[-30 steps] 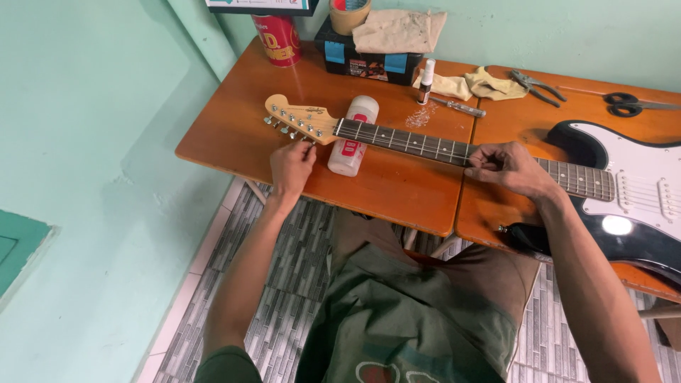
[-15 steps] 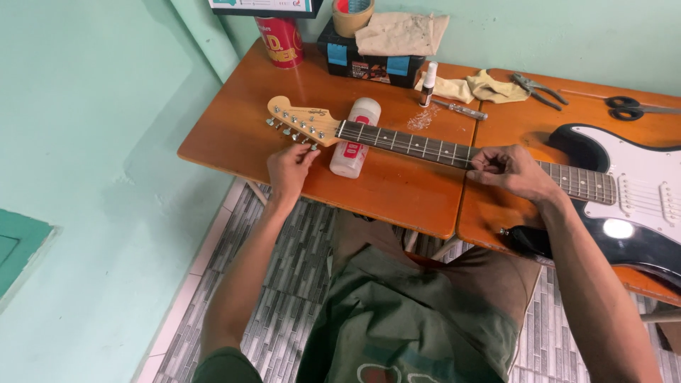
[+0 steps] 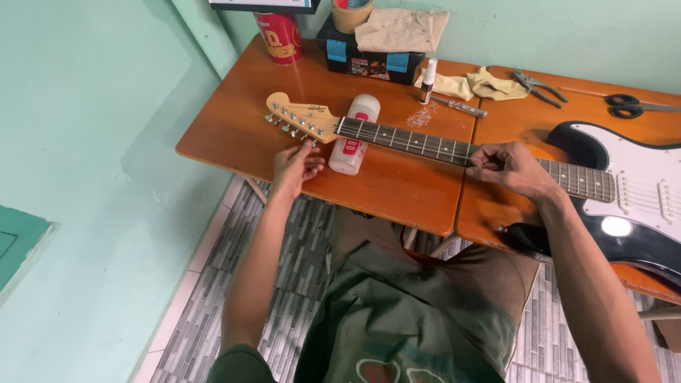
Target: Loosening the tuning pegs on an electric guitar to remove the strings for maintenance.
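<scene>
A black electric guitar with a white pickguard (image 3: 631, 184) lies across two orange wooden tables (image 3: 234, 128). Its dark fretboard neck (image 3: 411, 140) rests on a white plastic bottle (image 3: 353, 135), and the pale wooden headstock (image 3: 301, 118) points left. My left hand (image 3: 296, 167) is at the near edge of the headstock, fingertips pinching one of the tuning pegs. My right hand (image 3: 512, 169) sits on the neck near the body, fingers curled over the strings.
At the back stand a red can (image 3: 280, 35), a black and blue box (image 3: 369, 57) with a beige cloth (image 3: 401, 28), a small spray bottle (image 3: 428, 80), a yellow rag (image 3: 475, 84), pliers (image 3: 539, 86) and scissors (image 3: 628, 106). Grey tiled floor lies below.
The view has shifted slightly. My left hand stays at the tuning pegs with small finger movement; my right hand keeps its place on the neck.
</scene>
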